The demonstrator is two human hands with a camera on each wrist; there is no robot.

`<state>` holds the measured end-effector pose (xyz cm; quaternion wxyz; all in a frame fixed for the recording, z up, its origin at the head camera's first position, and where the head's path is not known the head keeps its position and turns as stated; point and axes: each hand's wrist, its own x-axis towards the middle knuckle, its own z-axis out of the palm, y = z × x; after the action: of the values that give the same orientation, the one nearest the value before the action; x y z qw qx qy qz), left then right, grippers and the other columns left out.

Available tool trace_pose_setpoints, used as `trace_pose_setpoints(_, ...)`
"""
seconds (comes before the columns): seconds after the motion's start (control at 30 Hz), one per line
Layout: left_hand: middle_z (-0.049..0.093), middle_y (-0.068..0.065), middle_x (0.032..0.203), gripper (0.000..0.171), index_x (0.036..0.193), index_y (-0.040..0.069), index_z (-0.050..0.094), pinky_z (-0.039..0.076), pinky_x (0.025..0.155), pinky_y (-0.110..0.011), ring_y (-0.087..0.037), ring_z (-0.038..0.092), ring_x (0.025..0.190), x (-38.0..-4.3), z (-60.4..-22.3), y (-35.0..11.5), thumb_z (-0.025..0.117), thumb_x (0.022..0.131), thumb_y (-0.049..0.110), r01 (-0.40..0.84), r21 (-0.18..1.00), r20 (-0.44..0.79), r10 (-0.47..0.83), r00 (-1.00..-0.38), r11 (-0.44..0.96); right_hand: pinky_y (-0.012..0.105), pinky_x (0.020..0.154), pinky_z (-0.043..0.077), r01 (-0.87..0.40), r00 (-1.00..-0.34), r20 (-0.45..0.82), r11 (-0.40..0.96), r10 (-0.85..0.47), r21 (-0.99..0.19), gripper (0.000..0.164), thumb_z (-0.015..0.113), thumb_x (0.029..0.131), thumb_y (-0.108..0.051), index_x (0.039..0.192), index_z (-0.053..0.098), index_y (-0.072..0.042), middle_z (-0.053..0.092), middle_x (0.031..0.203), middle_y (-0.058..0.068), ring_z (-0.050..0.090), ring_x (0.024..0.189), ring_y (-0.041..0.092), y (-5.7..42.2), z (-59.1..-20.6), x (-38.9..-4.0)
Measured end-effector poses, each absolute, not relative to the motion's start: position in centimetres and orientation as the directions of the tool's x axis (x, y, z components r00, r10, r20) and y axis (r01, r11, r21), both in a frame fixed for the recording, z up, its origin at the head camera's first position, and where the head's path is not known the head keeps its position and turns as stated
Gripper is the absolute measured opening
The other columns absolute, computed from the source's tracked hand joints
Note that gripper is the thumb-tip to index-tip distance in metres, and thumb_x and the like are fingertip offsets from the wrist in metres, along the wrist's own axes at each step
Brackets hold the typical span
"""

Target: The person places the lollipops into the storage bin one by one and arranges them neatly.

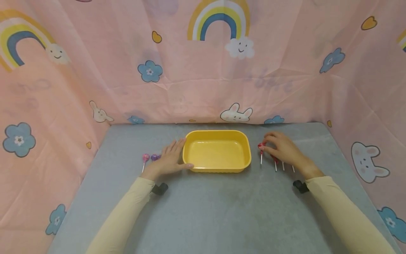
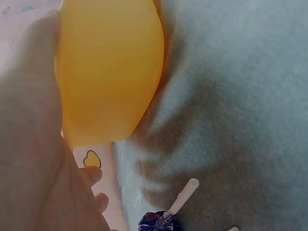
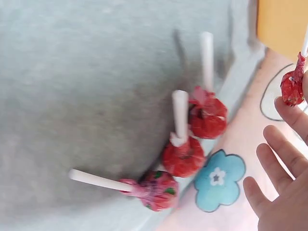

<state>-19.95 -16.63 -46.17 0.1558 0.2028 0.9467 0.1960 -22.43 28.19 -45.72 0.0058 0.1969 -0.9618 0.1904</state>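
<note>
A yellow plastic basin [image 1: 217,169] stands on the grey table. My left hand [image 1: 169,160] rests against its left side, thumb on the front rim and fingers stretched along the wall. Between the thumb and a finger of my right hand [image 1: 283,150], a red-wrapped lollipop [image 3: 292,86] is pinched by its candy head, stick free. In the right wrist view three more lollipops lie below that hand: one red [image 3: 208,118], another red [image 3: 183,156] and a pink-red one with green spots [image 3: 156,191]. Beside my left hand lie a pink lollipop [image 1: 145,157] and a purple lollipop [image 1: 154,157].
The grey tabletop [image 1: 219,211] ends at a pink curtain [image 1: 177,95] printed with rainbows, flowers and rabbits, which hangs behind and along both sides. A black strap [image 1: 160,189] sits at my left wrist, and a similar strap [image 1: 300,186] at my right.
</note>
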Motion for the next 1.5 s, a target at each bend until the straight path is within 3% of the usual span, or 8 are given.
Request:
trace_pose_setpoints(0.37,0.004,-0.011,0.169,0.111,0.16,0.015,-0.005,0.004,0.123,-0.065,-0.04,-0.001,0.155,-20.0,-46.0,-16.3,0.063,0.087,0.064,0.307,0.441,-0.229,0.437,-0.87,0.843,0.061,0.105,0.043,-0.419,-0.907,0.127,0.83,-0.402,-0.369,0.02,0.073,0.089,-0.031,0.096,0.07,-0.013,0.06,0.128,0.016,0.051,0.122,0.038,26.7,-43.7,-23.2)
trace_pose_setpoints(0.67,0.002,-0.009,0.169,0.11,0.16,0.016,-0.006,0.003,0.123,-0.065,-0.039,-0.002,0.156,-19.9,-46.1,-16.4,0.062,0.087,0.064,0.301,0.447,-0.233,0.435,-0.87,0.842,0.052,0.097,0.051,-0.458,-0.888,0.138,0.811,-0.44,-0.363,0.022,0.075,0.087,-0.036,0.096,0.07,-0.016,0.061,0.123,0.009,0.054,0.113,0.031,24.7,-42.9,-23.6)
trace_pose_setpoints(1.07,0.003,-0.011,0.169,0.111,0.16,0.015,-0.005,0.003,0.123,-0.064,-0.04,-0.001,0.155,-19.8,-45.8,-16.3,0.063,0.087,0.063,0.284,0.477,-0.241,0.435,-0.868,0.832,0.048,0.095,0.052,-0.519,-0.854,0.185,0.76,-0.487,-0.392,0.018,0.076,0.087,-0.033,0.096,0.068,-0.02,0.061,0.118,0.005,0.058,0.108,0.026,21.9,-42.7,-24.2)
trace_pose_setpoints(1.5,0.005,-0.009,0.169,0.111,0.16,0.017,-0.003,0.004,0.124,-0.062,-0.041,0.002,0.155,-20.0,-46.4,-16.4,0.064,0.086,0.064,0.282,0.488,-0.225,0.43,-0.874,0.826,0.05,0.102,0.047,-0.495,-0.855,0.14,0.706,-0.499,-0.507,0.026,0.072,0.091,-0.028,0.109,0.066,-0.011,0.061,0.119,0.008,0.056,0.113,0.031,19.1,-42.5,-24.5)
